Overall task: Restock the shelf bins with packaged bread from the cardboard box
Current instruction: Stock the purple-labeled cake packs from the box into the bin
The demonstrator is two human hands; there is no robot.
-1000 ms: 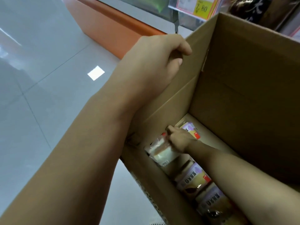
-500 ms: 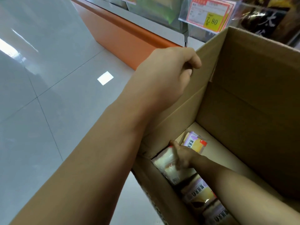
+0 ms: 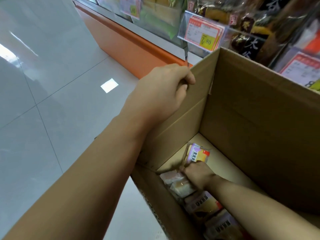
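Observation:
A tall open cardboard box stands in front of the shelf. My left hand grips the upper edge of its left flap. Deep inside, my right hand is closed around the lower end of a purple and yellow bread pack lying on the box floor. Several more bread packs lie in a row along the left wall, partly hidden by my right forearm.
The shelf bins behind the box hold packaged goods, with price tags clipped on their fronts. An orange shelf base runs along the grey tiled floor at the left.
My right hand moved from the pale pack by the left wall to the purple and yellow pack further in and took hold of it. The view tilted up toward the shelf.

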